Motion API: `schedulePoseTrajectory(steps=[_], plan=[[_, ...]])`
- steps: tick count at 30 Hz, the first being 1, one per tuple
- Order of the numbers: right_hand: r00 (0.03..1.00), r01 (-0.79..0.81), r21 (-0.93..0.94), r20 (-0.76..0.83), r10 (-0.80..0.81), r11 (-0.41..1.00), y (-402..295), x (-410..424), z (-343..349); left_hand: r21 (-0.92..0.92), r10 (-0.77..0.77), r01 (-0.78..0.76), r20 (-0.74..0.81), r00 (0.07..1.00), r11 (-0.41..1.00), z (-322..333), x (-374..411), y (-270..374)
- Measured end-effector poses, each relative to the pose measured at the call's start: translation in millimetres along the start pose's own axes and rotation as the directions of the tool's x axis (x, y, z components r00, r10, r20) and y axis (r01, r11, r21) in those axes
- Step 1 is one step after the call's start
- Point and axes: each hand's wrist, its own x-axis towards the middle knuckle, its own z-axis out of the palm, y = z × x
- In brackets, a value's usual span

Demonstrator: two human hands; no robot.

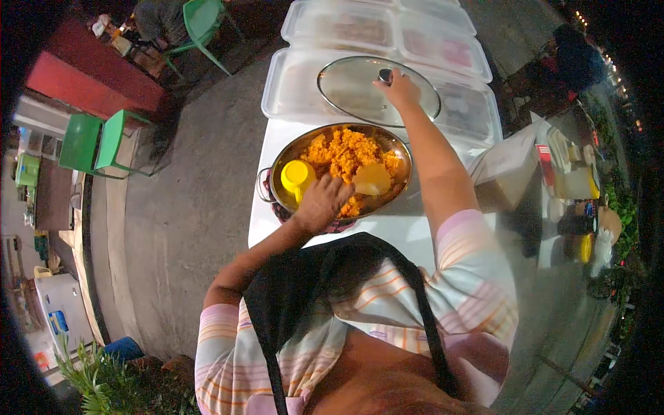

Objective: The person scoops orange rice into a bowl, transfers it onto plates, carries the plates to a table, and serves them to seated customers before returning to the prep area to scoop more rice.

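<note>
An oval metal pan (275,176) with side handles holds orange rice (350,148) and stands near the table's front edge. Inside it, a yellow plastic cup (295,175) rests upside down at the left, and a pale, flat, rounded piece (372,179) lies on the rice at the right. My left hand (324,202) is over the front of the pan, beside the cup; its fingertips are blurred against the rice. Beyond the pan, my right hand (400,89) grips the dark knob of an oval glass lid (353,91), which overlaps the plastic containers behind.
Several lidded translucent plastic containers (295,85) fill the far part of the white table (264,223). A patterned cloth (340,226) shows under the pan. An open cardboard box (506,166) is at the right. Green chairs (114,140) stand on the left, and a person sits in the upper left.
</note>
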Motion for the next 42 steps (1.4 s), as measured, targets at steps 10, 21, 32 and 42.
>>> schedulePoseTrajectory(steps=[10,21,32,42], plan=[[0.954,0.089,-0.047,-0.284,-0.099,0.995,2.8,20.0,14.8,-0.063,0.072,-0.07,0.026,0.997,0.996,42.6,3.2,26.2],[0.75,0.349,-0.078,-0.574,-0.328,0.934,8.1,-73.3,-20.9,-0.073,0.038,-0.042,-0.065,0.997,0.996,2.7,-28.0,20.4],[0.896,0.438,0.209,-0.176,-0.407,0.874,-52.1,-214.6,49.5,-0.138,-0.533,0.521,-0.361,0.765,0.842,-24.2,-160.5,11.6],[0.741,0.526,0.221,-0.593,-0.315,0.821,-45.3,-189.3,80.9,-0.32,-0.804,0.741,-0.318,0.503,0.59,-6.0,-242.9,50.1]])
